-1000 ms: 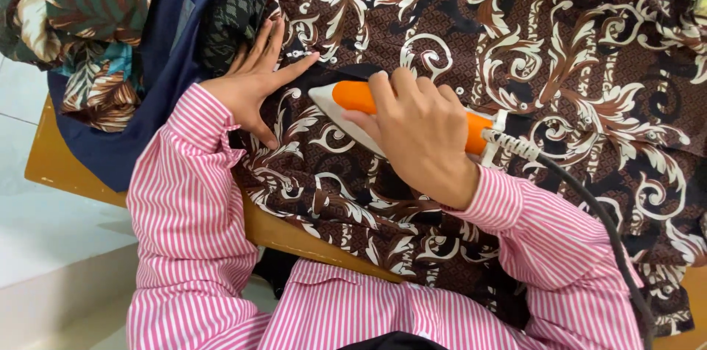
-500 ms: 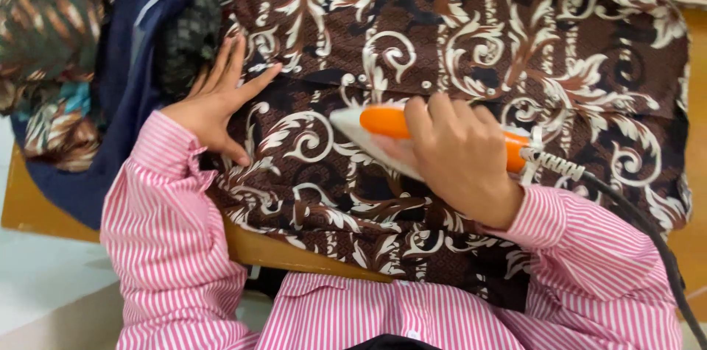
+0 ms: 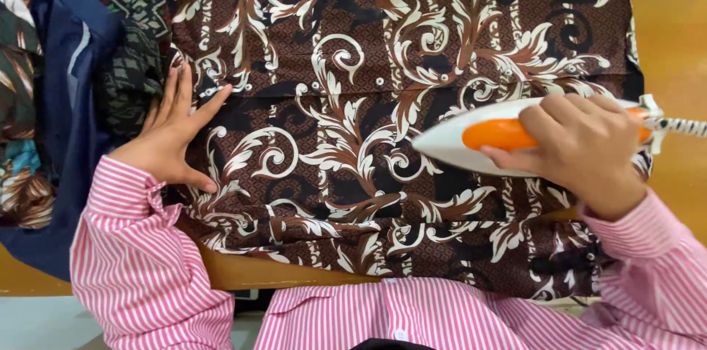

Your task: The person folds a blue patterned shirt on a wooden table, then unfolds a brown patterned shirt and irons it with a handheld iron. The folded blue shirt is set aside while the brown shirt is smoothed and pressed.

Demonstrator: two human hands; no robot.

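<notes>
A brown shirt (image 3: 383,100) with cream and tan scrollwork lies spread flat over a wooden tabletop (image 3: 666,33), covering most of it from the left pile to the bare wood at the right edge. The right hand (image 3: 585,147) grips the orange handle of a white iron (image 3: 479,140), the fingers (image 3: 541,125) curled tight around the handle from above and the thumb tucked under its near side. The iron rests flat on the shirt toward the right side, its pointed nose aimed left toward the middle of the cloth, its heel near the shirt's right edge. A striped cord sleeve (image 3: 681,127) leaves the heel of the iron and runs off the right border of the view. The left hand (image 3: 173,136) lies palm down on the left edge of the shirt, the fingers straight and slightly spread, pointing away from the body, the thumb stretched out to the right across a row of small white buttons (image 3: 379,83) that runs sideways over the cloth. The two hands are well apart, with a wide stretch of patterned fabric between them. Just beside the left hand, a heap of other clothes (image 3: 66,100) is stacked at the tabletop's left end: a navy garment, a dark one with a green geometric print, and a leaf-patterned piece at the far left. Both arms wear pink-and-white striped sleeves (image 3: 140,262), and the near hem of the shirt hangs over the tabletop's front edge against the person's striped front.
</notes>
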